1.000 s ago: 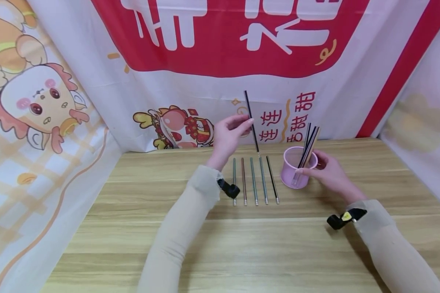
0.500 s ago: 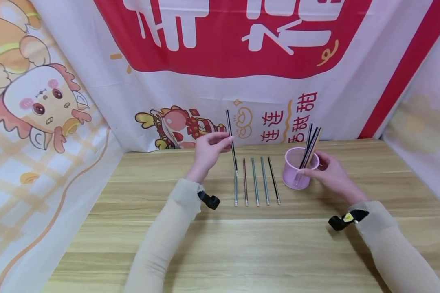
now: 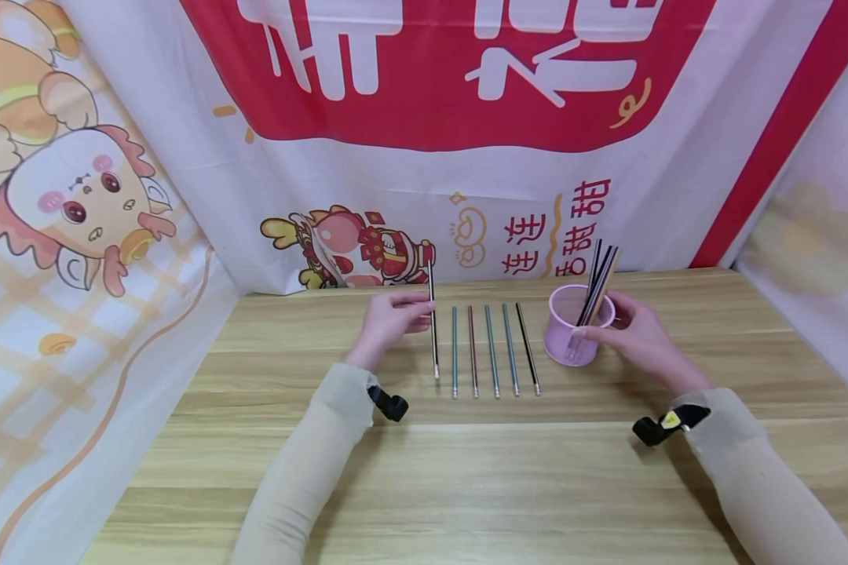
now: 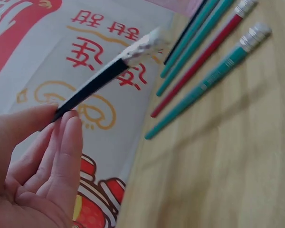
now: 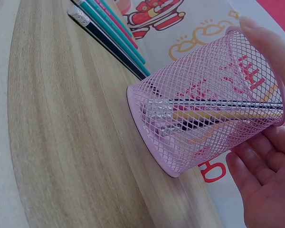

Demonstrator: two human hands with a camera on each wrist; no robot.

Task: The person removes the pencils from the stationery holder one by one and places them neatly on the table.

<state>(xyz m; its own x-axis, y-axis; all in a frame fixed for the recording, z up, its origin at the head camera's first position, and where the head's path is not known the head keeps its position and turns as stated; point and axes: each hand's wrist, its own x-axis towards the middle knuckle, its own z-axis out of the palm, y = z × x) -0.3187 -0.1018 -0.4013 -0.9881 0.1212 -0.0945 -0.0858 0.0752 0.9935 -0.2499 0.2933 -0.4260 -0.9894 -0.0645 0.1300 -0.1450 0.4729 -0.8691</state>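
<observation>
Between thumb and fingers my left hand (image 3: 394,320) pinches a black pencil (image 3: 433,329), its silver eraser end pointing down, just left of a row of pencils on the table. In the left wrist view that pencil (image 4: 92,89) is held near its middle, off the wood. The row has a teal pencil (image 3: 455,353) at its left end, then a red pencil (image 3: 473,353), two more bluish ones and a black pencil (image 3: 528,349). My right hand (image 3: 639,337) holds a pink mesh cup (image 5: 204,102) at its rim and side; several pencils (image 3: 597,286) lean inside it.
The wooden table (image 3: 466,486) meets a printed cloth backdrop (image 3: 424,180) just behind the pencils. Another patterned cloth (image 3: 63,314) stands along the left side, and a pale one (image 3: 820,235) along the right.
My left hand has moved left and down with the black pencil, from over the row to beside its left end. My right hand and the cup have stayed in place.
</observation>
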